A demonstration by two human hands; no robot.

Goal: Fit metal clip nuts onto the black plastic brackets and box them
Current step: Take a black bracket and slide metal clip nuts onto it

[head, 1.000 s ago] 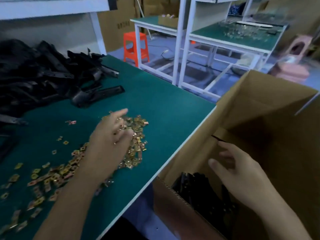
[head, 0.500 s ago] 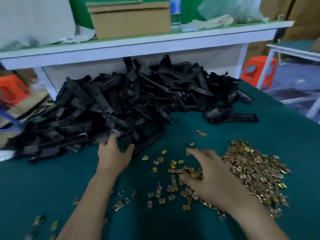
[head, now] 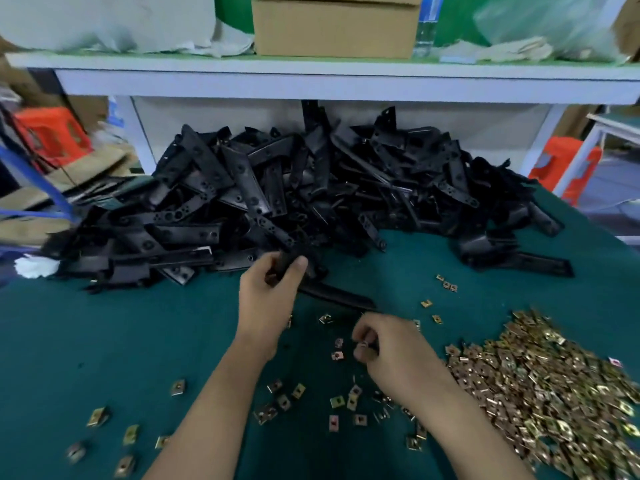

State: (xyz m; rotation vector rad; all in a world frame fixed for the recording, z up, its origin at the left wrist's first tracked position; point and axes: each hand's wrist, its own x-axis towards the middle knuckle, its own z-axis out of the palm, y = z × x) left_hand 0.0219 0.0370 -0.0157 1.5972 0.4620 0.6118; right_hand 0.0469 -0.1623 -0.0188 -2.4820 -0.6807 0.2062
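Black plastic is showing between the curled fingers and thumb of the left hand (head: pixel 273 292), which is gripping one end of a bracket (head: pixel 285 263) at the near edge of the bracket pile (head: pixel 294 195). The palm is hiding most of that end. A long black strip (head: pixel 337 295) is trailing from under this grip toward the right hand (head: pixel 391 344); whether it is the same piece is hard to tell.

The right hand is pinching a small clip nut (head: pixel 363 345) between thumb and fingertips, which are covering nearly all of it. Loose clip nuts (head: pixel 337 401) are lying scattered below and around this pinch on the green mat (head: pixel 104 341), and a thick heap of clip nuts (head: pixel 547 393) is spreading to its right, running out of frame.

Beyond both grips, a closed cardboard box (head: pixel 334 26) is sitting on the white shelf (head: pixel 311 77), its top cropped and its contents unseen. A clear bottle (head: pixel 424 29) is standing just right of it, also cut off.
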